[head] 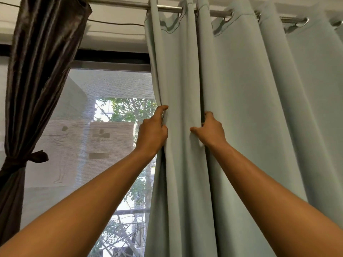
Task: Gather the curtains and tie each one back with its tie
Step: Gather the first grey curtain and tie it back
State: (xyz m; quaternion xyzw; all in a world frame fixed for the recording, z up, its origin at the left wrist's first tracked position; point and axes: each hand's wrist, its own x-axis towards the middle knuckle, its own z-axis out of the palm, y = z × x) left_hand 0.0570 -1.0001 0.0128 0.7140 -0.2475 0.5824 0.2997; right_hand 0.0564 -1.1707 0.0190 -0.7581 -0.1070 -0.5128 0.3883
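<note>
A pale green curtain (250, 108) hangs by metal eyelets from the rod (170, 8) and covers the right half of the window. My left hand (153, 134) grips its left edge at mid height. My right hand (210, 131) reaches into the fold just to the right, fingers tucked into the cloth and thumb out. A dark brown curtain (39, 71) hangs gathered at the far left, bound by a knotted brown tie (27, 159). No tie for the green curtain is in view.
A mesh screen (111, 86) covers the window between the two curtains, with trees and a building behind it. A thin cable (115, 23) runs along the wall under the rod.
</note>
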